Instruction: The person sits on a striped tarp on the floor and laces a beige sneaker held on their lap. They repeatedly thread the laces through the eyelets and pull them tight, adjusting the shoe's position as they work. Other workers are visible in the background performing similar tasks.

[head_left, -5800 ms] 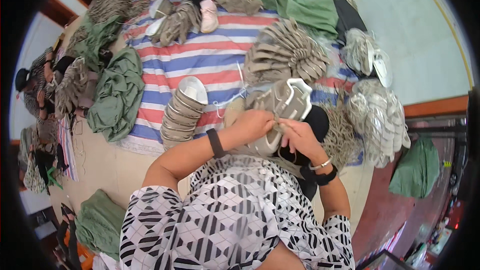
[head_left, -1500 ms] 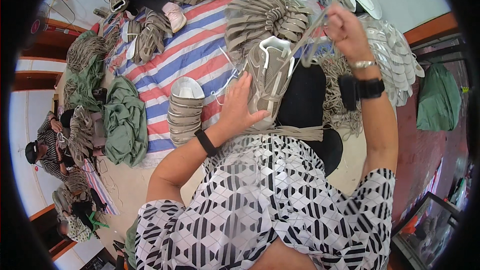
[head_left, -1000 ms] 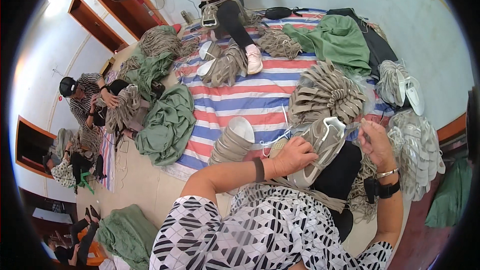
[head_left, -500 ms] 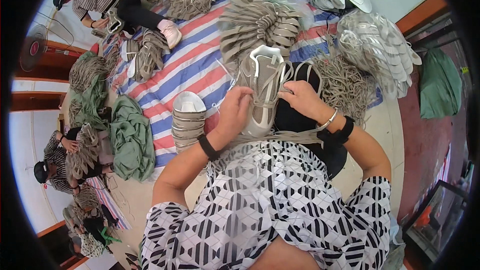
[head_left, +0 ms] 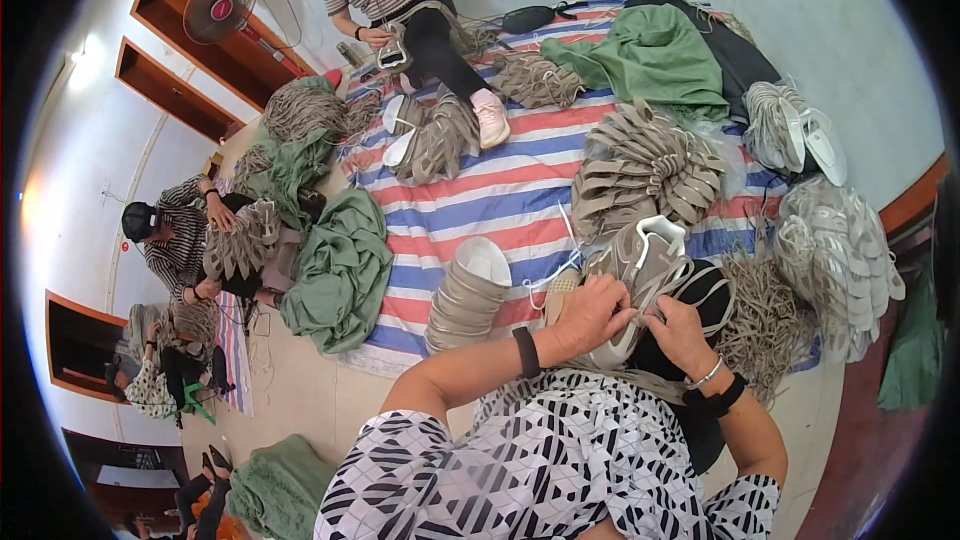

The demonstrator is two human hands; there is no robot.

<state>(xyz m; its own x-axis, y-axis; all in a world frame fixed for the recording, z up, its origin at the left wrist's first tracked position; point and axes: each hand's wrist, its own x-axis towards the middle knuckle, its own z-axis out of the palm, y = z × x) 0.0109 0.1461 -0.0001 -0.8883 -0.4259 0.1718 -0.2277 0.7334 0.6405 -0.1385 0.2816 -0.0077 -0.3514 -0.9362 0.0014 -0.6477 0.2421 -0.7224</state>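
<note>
A beige and grey shoe upper with a white-lined collar lies across my lap, its toe toward me. My left hand reaches over the shoe's left side, thumb and fingertips pinched at the laces. On the other side, my right hand pinches a beige shoelace, which loops out to the right of the shoe. The fingertips of both hands nearly meet over the lacing. The exact lace end between the left fingers is too small to see clearly.
Right of my lap lies a heap of beige laces. Nested shoe uppers stand at left; fanned uppers lie ahead, and bagged ones at right. Striped sheeting covers the floor. Co-workers sit at far left.
My head view has turned left, so the scene shifts right and downward. Both hands have come closer together over the laces, the left moving onto the shoe's front.
</note>
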